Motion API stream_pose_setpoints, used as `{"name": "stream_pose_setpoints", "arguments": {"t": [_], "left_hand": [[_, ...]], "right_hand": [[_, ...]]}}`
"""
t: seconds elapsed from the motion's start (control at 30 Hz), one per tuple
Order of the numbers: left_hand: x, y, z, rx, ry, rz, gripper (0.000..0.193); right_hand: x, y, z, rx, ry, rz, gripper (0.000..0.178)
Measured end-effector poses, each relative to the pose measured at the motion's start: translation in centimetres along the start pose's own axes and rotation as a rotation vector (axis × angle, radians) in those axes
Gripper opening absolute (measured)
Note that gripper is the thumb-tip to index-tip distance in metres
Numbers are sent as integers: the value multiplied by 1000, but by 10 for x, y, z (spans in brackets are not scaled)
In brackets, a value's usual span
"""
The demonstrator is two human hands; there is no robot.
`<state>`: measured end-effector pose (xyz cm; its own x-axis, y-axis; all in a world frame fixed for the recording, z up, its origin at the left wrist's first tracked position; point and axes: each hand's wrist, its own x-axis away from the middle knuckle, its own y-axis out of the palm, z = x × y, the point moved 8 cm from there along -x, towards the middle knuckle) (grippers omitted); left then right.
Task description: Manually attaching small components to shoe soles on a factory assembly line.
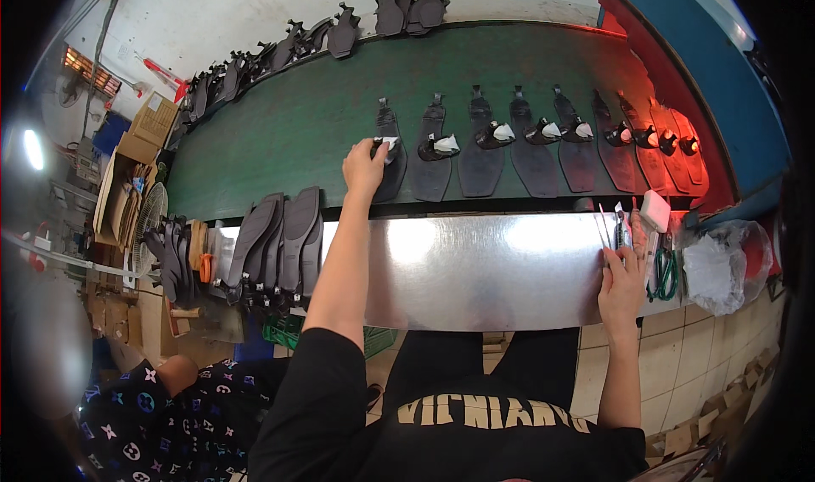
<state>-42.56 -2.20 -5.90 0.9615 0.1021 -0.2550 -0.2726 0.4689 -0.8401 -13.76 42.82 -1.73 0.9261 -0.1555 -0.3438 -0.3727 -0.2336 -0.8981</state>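
Note:
Over the green conveyor belt (280,117), my left hand (365,169) reaches to the leftmost sandal piece (388,185) of a row. Its fingers are closed on the dark strap with a white wad (389,142) in it. At the right end of the metal ledge, my right hand (622,280) is closed around thin metal tweezers (604,225), tips pointing away from me. More flat dark sandal pieces (435,176) lie to the right, their straps stuffed with white wads. The farthest ones sit in red light.
Dark soles (299,236) are stacked left on the metal ledge (475,270). By my right hand are a white block (654,211), green-handled scissors (665,274) and a plastic bag (722,265). Finished-looking dark sandals (343,32) line the belt's far edge. Another person's patterned sleeve (178,422) shows lower left.

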Motion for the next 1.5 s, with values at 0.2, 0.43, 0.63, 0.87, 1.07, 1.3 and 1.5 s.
{"name": "stream_pose_setpoints", "arguments": {"t": [0.2, 0.43, 0.63, 0.87, 1.07, 1.3, 1.5], "left_hand": [[29, -2, 13, 9, 121, 298, 29], [29, -83, 30, 351, 146, 410, 25], [168, -100, 115, 1175, -75, -425, 31], [293, -93, 165, 1459, -92, -824, 23], [312, -67, 144, 1549, -370, -788, 30], [317, -69, 128, 1559, -388, -674, 33], [315, -74, 122, 1605, -312, -639, 34]], "right_hand": [[4, -8, -9, 2, 53, 30, 29], [7, -64, -43, -339, -29, 328, 20], [13, -4, -114, -1648, 132, -276, 14], [29, -12, -166, -2051, 191, -506, 33], [34, -53, -132, -1561, 43, -267, 29], [67, -51, -150, -1134, -66, -443, 58], [75, -46, -164, -1107, -184, -385, 47]]}}
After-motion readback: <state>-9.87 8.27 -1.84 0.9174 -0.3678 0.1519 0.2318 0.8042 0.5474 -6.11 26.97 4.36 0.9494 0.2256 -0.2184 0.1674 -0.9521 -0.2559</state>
